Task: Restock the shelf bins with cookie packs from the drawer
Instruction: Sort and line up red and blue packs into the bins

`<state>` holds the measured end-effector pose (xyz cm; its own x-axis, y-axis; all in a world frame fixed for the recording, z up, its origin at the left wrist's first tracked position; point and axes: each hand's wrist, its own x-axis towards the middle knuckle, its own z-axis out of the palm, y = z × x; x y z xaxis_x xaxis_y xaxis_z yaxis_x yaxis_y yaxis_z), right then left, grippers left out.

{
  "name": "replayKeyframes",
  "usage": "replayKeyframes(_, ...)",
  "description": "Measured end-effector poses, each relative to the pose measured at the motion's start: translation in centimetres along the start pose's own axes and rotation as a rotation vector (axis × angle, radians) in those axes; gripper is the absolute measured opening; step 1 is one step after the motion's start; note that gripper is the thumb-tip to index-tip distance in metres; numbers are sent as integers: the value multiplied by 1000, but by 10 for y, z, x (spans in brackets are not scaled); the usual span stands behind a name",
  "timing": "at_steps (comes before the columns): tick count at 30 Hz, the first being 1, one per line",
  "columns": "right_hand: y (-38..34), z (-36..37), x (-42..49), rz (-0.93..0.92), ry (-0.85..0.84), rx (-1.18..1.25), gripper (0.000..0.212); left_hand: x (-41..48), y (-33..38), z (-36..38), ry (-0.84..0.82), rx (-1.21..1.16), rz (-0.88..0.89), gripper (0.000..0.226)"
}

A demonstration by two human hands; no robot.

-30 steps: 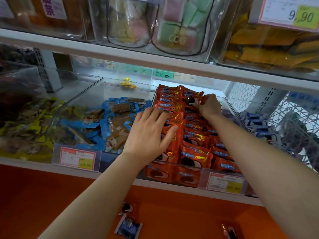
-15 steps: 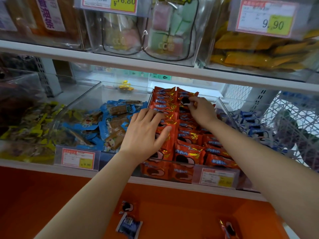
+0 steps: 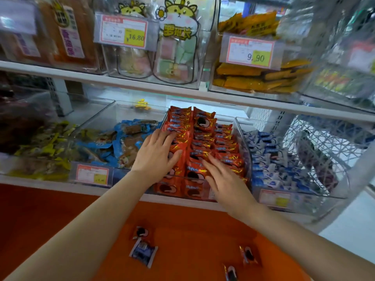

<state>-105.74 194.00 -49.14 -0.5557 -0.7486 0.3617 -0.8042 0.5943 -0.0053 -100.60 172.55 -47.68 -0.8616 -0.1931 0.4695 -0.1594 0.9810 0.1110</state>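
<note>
Head view: left hand [image 3: 156,157] and right hand [image 3: 225,179] both lie flat, fingers straight, gripping nothing, on red cookie packs [image 3: 203,136] filling the clear bin [image 3: 246,155] (likely pressing rows level); 4 loose packs [image 3: 248,255] lie on orange surface [image 3: 182,230] below

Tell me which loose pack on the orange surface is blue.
The blue pack, lying beside the leftmost red pack; all the other three are red.

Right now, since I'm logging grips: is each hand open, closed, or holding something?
Left hand: open, fingers flat on the red cookie packs.
Right hand: open, straight fingers resting on the same packs, holding nothing.
</note>
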Motion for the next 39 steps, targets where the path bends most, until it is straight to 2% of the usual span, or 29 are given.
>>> replayKeyframes(3,6,11,-15,-70,13,-114,48,-19,15,-3,84,33,-1,48)
replayKeyframes(9,9,20,-35,-164,50,-182,68,-77,23,9,153,187,239,51)
replayKeyframes(13,5,38,-67,-335,188,-25,37,-115,25,31,139,127,335,39)
replayKeyframes(16,7,68,-94,-358,69,-7,30,-142,19,63,-66,98,383,45)
replayKeyframes(18,11,94,-110,-305,-77,9,35,-156,12,84,-299,110,342,49)
replayKeyframes(20,19,122,-126,-174,-209,63,47,-169,4,106,-510,154,309,43)
replayKeyframes(22,25,146,-138,-2,-344,88,53,-180,-11,133,-604,186,289,42)
replayKeyframes(25,38,180,-156,248,-527,93,50,-192,-27,163,-724,205,223,46)
replayKeyframes(29,49,217,-176,504,-700,145,54,-203,-35,192,-789,146,87,51)
replayKeyframes(34,43,250,-193,700,-791,211,66,-216,-36,228,-1046,178,-3,73)
replayKeyframes(37,37,260,-192,703,-763,221,71,-220,-32,240,-1113,149,5,77)
replayKeyframes(39,35,262,-189,668,-756,218,71,-217,-31,243,-1100,130,23,75)
